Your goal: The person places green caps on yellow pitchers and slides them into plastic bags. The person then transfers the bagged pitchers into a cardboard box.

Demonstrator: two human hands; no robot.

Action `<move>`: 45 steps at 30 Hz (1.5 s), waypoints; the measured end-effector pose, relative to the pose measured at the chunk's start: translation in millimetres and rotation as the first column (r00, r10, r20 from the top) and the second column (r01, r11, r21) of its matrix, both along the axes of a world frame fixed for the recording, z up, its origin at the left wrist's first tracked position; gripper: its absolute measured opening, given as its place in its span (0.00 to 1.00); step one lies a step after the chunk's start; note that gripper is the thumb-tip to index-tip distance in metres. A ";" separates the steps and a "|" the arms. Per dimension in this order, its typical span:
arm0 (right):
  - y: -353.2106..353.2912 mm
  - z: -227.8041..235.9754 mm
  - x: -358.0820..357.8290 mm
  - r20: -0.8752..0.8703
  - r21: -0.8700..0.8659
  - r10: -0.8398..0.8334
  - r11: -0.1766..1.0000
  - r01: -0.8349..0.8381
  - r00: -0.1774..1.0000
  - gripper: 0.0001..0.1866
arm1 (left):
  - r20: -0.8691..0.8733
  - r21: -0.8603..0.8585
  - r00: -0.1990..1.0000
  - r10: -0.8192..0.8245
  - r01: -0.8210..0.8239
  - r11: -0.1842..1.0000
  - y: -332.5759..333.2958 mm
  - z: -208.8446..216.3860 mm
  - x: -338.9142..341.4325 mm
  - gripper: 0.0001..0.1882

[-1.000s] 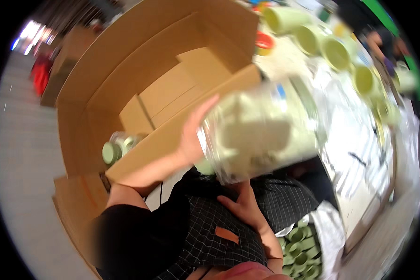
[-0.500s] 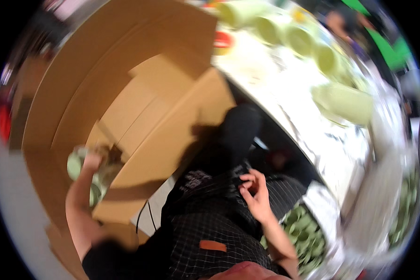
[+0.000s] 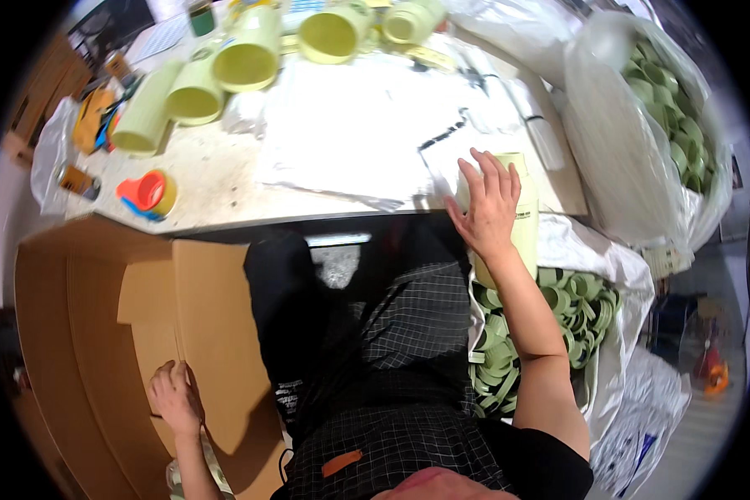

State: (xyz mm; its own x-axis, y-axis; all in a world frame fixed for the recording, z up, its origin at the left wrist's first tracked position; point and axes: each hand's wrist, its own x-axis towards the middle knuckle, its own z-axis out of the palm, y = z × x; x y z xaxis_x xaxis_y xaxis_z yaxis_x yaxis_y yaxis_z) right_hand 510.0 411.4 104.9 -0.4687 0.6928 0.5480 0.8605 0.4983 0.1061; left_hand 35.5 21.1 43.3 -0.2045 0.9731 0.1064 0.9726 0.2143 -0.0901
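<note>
My right hand [image 3: 490, 207] is spread open over a pale green cylindrical container [image 3: 525, 221] at the table's front right edge. Its fingers overlap the container's left side, and I cannot tell how firmly they touch it. Down at the left, my left hand [image 3: 177, 400] is inside a large cardboard box [image 3: 221, 325], fingers loosely stretched and holding nothing visible. Beside the left forearm, something pale green in clear wrap [image 3: 175, 479] shows partly at the box's near end. Several more pale green containers, one a wide-mouthed container [image 3: 246, 62], lie along the table's far side.
White sheets [image 3: 333, 142] cover the middle of the table [image 3: 217, 187]. A tape roll with red and yellow parts [image 3: 152, 193] sits at its left edge. Curved green pieces [image 3: 504, 358] fill a white sack on my right; another clear bag [image 3: 600, 117] stands beyond it.
My view has swung toward the table. My right hand has gone from my apron to the container at the table edge, fingers spreading. My left hand has come away from the green items in the box.
</note>
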 end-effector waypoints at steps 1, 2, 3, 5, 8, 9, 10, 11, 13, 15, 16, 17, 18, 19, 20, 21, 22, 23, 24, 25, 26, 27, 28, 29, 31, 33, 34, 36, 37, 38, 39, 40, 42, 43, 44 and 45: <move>0.0 -2.6 9.9 -0.008 0.021 -0.085 0.996 0.085 0.996 0.39 | 0.043 0.079 0.998 0.039 -0.043 0.996 12.4 5.3 5.0 0.23; 0.2 -4.7 19.0 -0.017 0.040 -0.165 0.985 0.165 0.986 0.41 | 0.092 0.154 0.993 0.080 -0.093 0.984 24.4 9.0 12.7 0.22; -1.5 -6.0 31.5 -0.084 0.044 -0.232 0.971 0.236 0.969 0.42 | 0.136 0.224 0.983 0.124 -0.152 0.963 34.1 14.9 16.6 0.22; 4.4 -3.7 64.3 -0.253 0.056 -0.310 0.941 0.334 0.917 0.44 | 0.186 0.291 0.981 0.057 -0.110 0.950 55.9 28.3 27.4 0.23; 8.9 -17.0 122.4 -0.443 -0.241 -0.562 0.825 0.511 0.698 0.46 | 0.232 0.338 0.970 -0.071 -0.012 0.941 89.3 37.5 56.2 0.23; 9.9 -30.5 144.4 -0.508 -0.361 -0.600 0.799 0.480 0.618 0.47 | 0.280 0.380 0.953 -0.119 0.004 0.925 99.6 35.9 69.6 0.21; 10.9 -51.2 156.5 -0.479 -0.382 -0.648 0.761 0.524 0.592 0.48 | 0.304 0.412 0.936 -0.178 0.039 0.911 111.1 40.7 83.3 0.19; 7.1 -75.2 175.5 -0.435 -0.398 -0.706 0.708 0.583 0.559 0.48 | 0.309 0.455 0.914 -0.264 0.102 0.884 128.2 39.0 100.4 0.19; -1.8 -131.1 221.7 -0.508 -0.566 -0.747 0.665 0.486 0.429 0.45 | 0.259 0.523 0.852 -0.454 0.272 0.808 163.2 40.1 135.2 0.19; -10.5 -156.9 247.4 -0.542 -0.696 -0.786 0.618 0.366 0.296 0.41 | 0.275 0.550 0.746 -0.606 0.395 0.736 194.5 49.7 169.9 0.17; -17.6 -161.5 255.3 -0.550 -0.738 -0.803 0.595 0.316 0.227 0.40 | 0.303 0.560 0.697 -0.650 0.422 0.713 206.8 55.0 188.7 0.16; -28.8 -165.3 262.7 -0.546 -0.778 -0.823 0.568 0.270 0.156 0.38 | 0.366 0.570 0.648 -0.668 0.412 0.711 217.6 55.0 211.1 0.15; -38.8 -161.4 270.8 -0.618 -0.759 -0.784 0.614 0.214 0.056 0.29 | 0.407 0.588 0.584 -0.702 0.421 0.691 227.6 54.3 233.3 0.14; -47.3 -148.6 270.9 -0.657 -0.703 -0.745 0.661 0.263 0.115 0.26 | 0.483 0.589 0.493 -0.724 0.429 0.685 233.1 54.9 253.2 0.14; -70.0 -131.5 282.6 -0.676 -0.645 -0.720 0.682 0.345 0.161 0.24 | 0.578 0.572 0.373 -0.726 0.449 0.686 239.0 54.0 280.1 0.15; -80.0 -131.4 289.9 -0.689 -0.657 -0.721 0.665 0.356 0.076 0.23 | 0.685 0.527 0.264 -0.679 0.465 0.712 237.2 49.1 298.1 0.16; -88.5 -114.0 272.1 -0.801 -0.576 -0.598 0.770 0.275 -0.001 0.24 | 0.776 0.432 0.243 -0.582 0.467 0.771 234.0 46.0 309.1 0.17; -97.8 -84.3 250.2 -0.860 -0.510 -0.498 0.842 0.175 -0.114 0.25 | 0.845 0.347 0.221 -0.486 0.466 0.814 230.7 43.2 321.1 0.18; -112.9 -72.5 262.1 -0.900 -0.411 -0.382 0.904 0.119 -0.209 0.24 | 0.913 0.236 0.192 -0.359 0.468 0.852 228.0 36.5 336.4 0.22; -126.3 -60.8 266.8 -0.925 -0.319 -0.275 0.937 0.142 -0.263 0.23 | 0.939 0.276 0.077 -0.335 0.410 0.869 232.4 27.4 352.8 0.22; -139.0 -43.1 259.6 -0.947 -0.257 -0.229 0.961 0.105 -0.224 0.21 | 0.956 0.284 -0.023 -0.294 0.346 0.894 238.7 17.5 366.6 0.22; -151.7 -26.2 245.1 -0.962 -0.210 -0.194 0.975 0.068 -0.191 0.20 | 0.964 0.264 -0.119 -0.239 0.285 0.922 241.2 10.3 377.4 0.22; -158.0 -17.4 224.2 -0.971 -0.190 -0.177 0.979 0.068 -0.162 0.18 | 0.973 0.231 -0.064 -0.222 0.315 0.921 251.1 18.2 376.6 0.22; -157.8 -13.5 200.9 -0.979 -0.162 -0.153 0.985 0.059 -0.132 0.17 | 0.976 0.207 -0.006 -0.217 0.337 0.918 263.0 31.9 367.0 0.23; -159.1 0.9 160.2 -0.987 0.025 -0.015 0.969 -0.248 -0.159 0.18 | 0.908 0.130 -0.405 -0.104 0.038 0.991 270.2 55.1 351.2 0.24; -155.5 9.1 160.9 -0.881 0.087 -0.111 0.918 -0.388 -0.459 0.21 | 0.848 0.168 -0.510 -0.144 0.001 0.986 273.7 66.7 289.9 0.25; -160.0 -15.6 185.0 -0.933 -0.114 -0.171 0.975 -0.191 -0.316 0.22 | 0.830 0.141 -0.544 -0.121 -0.005 0.990 268.1 62.9 268.6 0.25; -175.3 -83.8 239.4 -0.730 -0.659 -0.674 0.738 0.145 0.113 0.21 | 0.850 0.068 -0.525 -0.039 0.036 0.997 252.6 58.3 241.2 0.25; -185.9 -120.2 256.7 -0.389 -0.808 -0.875 0.474 0.351 0.288 0.21 | 0.883 0.026 -0.470 0.013 0.077 0.997 244.2 56.2 231.4 0.25; -197.9 -155.4 252.5 -0.149 -0.814 -0.927 0.313 0.489 0.345 0.21 | 0.918 -0.084 -0.387 0.086 0.023 0.996 230.3 41.1 216.8 0.25; -204.6 -189.6 241.1 0.088 -0.763 -0.921 0.183 0.619 0.380 0.23 | 0.955 -0.157 -0.266 0.133 -0.071 0.985 212.6 17.5 200.8 0.25; -221.9 -230.0 238.4 0.271 -0.752 -0.849 0.107 0.651 0.453 0.22 | 0.911 -0.169 -0.394 0.118 -0.096 0.981 201.6 11.6 203.7 0.24; -245.1 -272.6 241.7 0.408 -0.721 -0.782 0.040 0.692 0.471 0.22 | 0.821 -0.188 -0.566 0.078 -0.138 0.972 182.7 2.8 215.9 0.22; -248.8 -278.0 241.2 0.372 -0.724 -0.823 0.031 0.689 0.428 0.23 | 0.789 -0.198 -0.611 0.067 -0.149 0.969 180.7 1.1 219.2 0.21; -249.0 -283.1 245.2 0.266 -0.723 -0.900 0.050 0.689 0.345 0.24 | 0.813 -0.229 -0.579 0.059 -0.224 0.947 179.4 -2.4 221.7 0.21; -242.9 -283.4 248.9 0.149 -0.715 -0.957 0.070 0.695 0.250 0.25 | 0.809 -0.216 -0.586 0.048 -0.220 0.951 179.9 -6.0 223.6 0.20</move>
